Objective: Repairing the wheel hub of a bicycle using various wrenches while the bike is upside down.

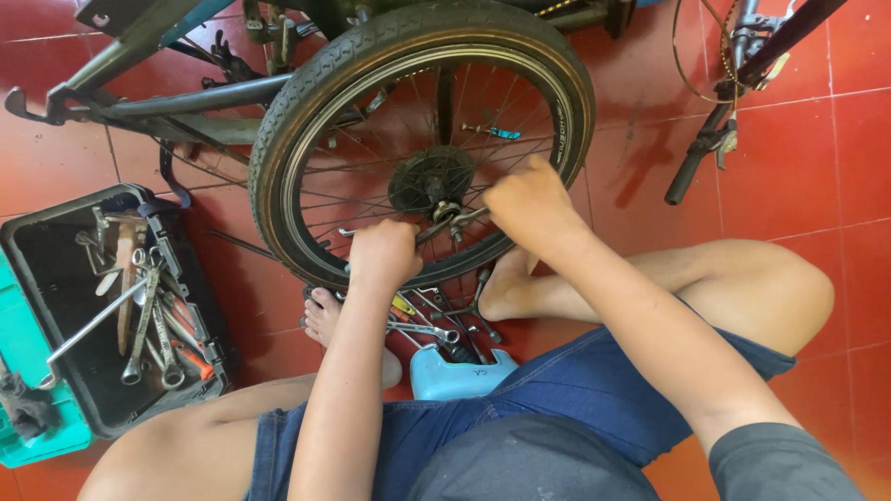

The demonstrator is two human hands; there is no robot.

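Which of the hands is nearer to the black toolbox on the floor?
Left. The left hand grips a wrench at the wheel's lower rim, on the side toward the black toolbox. The right hand works near the wheel hub, farther from it.

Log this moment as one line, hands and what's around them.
left hand: gripping wrench at wheel hub | right hand: at the hub axle, grip hidden | bicycle wheel: upright | toolbox: open, on the floor

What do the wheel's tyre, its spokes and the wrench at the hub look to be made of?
Black ribbed tyre: matte rubber, going by its moulded tread. Thin silver spokes: bright metal, probably steel. Slim silver wrench, between left hand and right hand: shiny, apparently plated steel.
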